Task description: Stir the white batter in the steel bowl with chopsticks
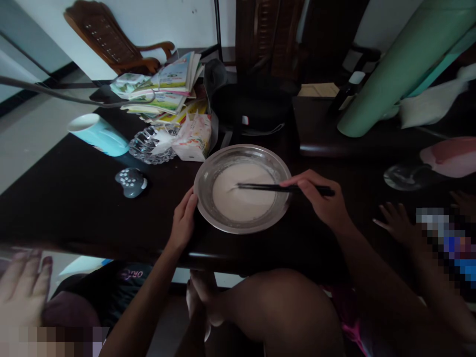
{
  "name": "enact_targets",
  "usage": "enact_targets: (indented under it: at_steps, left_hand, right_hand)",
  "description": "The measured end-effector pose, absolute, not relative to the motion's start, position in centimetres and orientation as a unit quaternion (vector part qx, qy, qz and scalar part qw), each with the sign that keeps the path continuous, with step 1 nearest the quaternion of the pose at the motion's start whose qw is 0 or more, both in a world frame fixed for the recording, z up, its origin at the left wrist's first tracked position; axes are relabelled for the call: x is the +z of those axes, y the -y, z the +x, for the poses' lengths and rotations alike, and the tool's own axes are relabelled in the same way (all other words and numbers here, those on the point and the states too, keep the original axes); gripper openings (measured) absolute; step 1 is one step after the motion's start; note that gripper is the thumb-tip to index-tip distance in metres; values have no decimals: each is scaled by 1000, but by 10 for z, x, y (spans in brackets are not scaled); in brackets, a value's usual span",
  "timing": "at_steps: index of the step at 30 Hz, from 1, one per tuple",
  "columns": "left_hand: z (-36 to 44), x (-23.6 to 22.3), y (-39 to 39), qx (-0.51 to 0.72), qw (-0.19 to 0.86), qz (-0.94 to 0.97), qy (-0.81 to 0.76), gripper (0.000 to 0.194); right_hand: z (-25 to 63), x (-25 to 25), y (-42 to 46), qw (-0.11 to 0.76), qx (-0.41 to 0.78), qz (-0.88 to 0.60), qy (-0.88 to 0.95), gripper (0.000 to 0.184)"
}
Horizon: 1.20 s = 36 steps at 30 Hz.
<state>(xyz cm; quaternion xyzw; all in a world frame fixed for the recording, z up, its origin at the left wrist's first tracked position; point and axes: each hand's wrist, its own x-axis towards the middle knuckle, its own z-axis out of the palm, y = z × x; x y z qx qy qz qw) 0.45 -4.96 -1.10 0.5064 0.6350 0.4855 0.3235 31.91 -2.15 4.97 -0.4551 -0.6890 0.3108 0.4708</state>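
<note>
A round metal bowl (pixel 242 228) stands on the dark table, holding a smooth, whitish liquid (pixel 245 201). My left hand (pixel 185 215) grips the bowl's left rim, thumb near the edge and the other fingers along its outer side. In my right hand (pixel 323 201), over the right rim, is a pair of dark chopsticks (pixel 266 187). Their tips reach into the liquid near the middle of the bowl, and the fingers are closed around the thick ends.
Behind the bowl are a tissue pack (pixel 193 139), a glass dish (pixel 148 146), books (pixel 167 89) and a black bag (pixel 253 106). A blue cup (pixel 100 134) and a game controller (pixel 131 182) lie left. Other people's hands (pixel 396 223) are at both sides.
</note>
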Motion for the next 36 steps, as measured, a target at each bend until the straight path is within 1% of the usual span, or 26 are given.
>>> enact_targets:
  at_steps: [2, 4, 6, 8, 10, 11, 13, 15, 16, 18, 20, 21, 23, 25, 26, 27, 29, 31, 32, 34, 36]
  left_hand:
    - [4, -12, 49, 484, 323, 509, -635, 67]
    - [4, -12, 49, 484, 325, 509, -633, 68]
    - [4, -12, 49, 484, 328, 508, -633, 68]
    - [4, -12, 49, 485, 326, 505, -636, 67]
    - [5, -11, 49, 484, 324, 503, -638, 66]
    - [5, -11, 49, 483, 322, 505, -639, 66]
    - [5, -10, 49, 480, 325, 509, -636, 67]
    - [5, -10, 49, 479, 331, 512, -632, 69]
    - [5, -10, 49, 478, 333, 513, -631, 69]
    - [4, -11, 49, 478, 330, 511, -633, 70]
    - [4, -11, 48, 478, 327, 510, -636, 71]
    - [4, -11, 48, 477, 328, 509, -637, 72]
    - [4, -10, 48, 472, 332, 511, -637, 72]
    - [5, -8, 49, 467, 332, 517, -637, 70]
    - [5, -7, 49, 465, 330, 518, -637, 70]
    - [5, -6, 49, 464, 328, 519, -638, 69]
    - [6, -6, 49, 465, 328, 518, -639, 68]
    - [6, -6, 49, 466, 332, 513, -639, 68]
    - [5, -6, 49, 467, 334, 511, -639, 67]
    - [5, -6, 49, 470, 334, 510, -639, 67]
    - [5, -6, 49, 471, 332, 512, -637, 67]
  right_hand:
    - [321, 50, 21, 521, 277, -484, 646, 31]
    - [321, 50, 21, 558, 279, -496, 604, 36]
    - [321, 50, 21, 538, 309, -481, 619, 36]
    - [320, 50, 22, 486, 329, -455, 670, 31]
    - [320, 51, 22, 466, 314, -453, 692, 27]
    - [321, 51, 22, 481, 300, -465, 680, 28]
    - [322, 49, 20, 540, 283, -494, 619, 34]
    - [322, 47, 20, 571, 300, -500, 578, 37]
    - [321, 47, 20, 561, 316, -492, 586, 37]
    - [319, 46, 20, 503, 340, -461, 647, 33]
    - [319, 46, 20, 460, 327, -442, 697, 28]
    - [320, 46, 20, 460, 312, -446, 702, 28]
    - [323, 47, 19, 502, 280, -478, 664, 30]
    - [325, 46, 18, 542, 285, -500, 612, 36]
    - [326, 46, 17, 547, 303, -497, 602, 37]
    - [325, 45, 18, 537, 326, -484, 610, 38]
    - [322, 45, 19, 488, 361, -441, 661, 35]
    - [321, 45, 19, 455, 353, -415, 704, 29]
    - [321, 46, 19, 458, 337, -418, 708, 27]
    - [323, 46, 18, 494, 305, -449, 679, 29]
    - [326, 47, 16, 537, 307, -473, 627, 35]
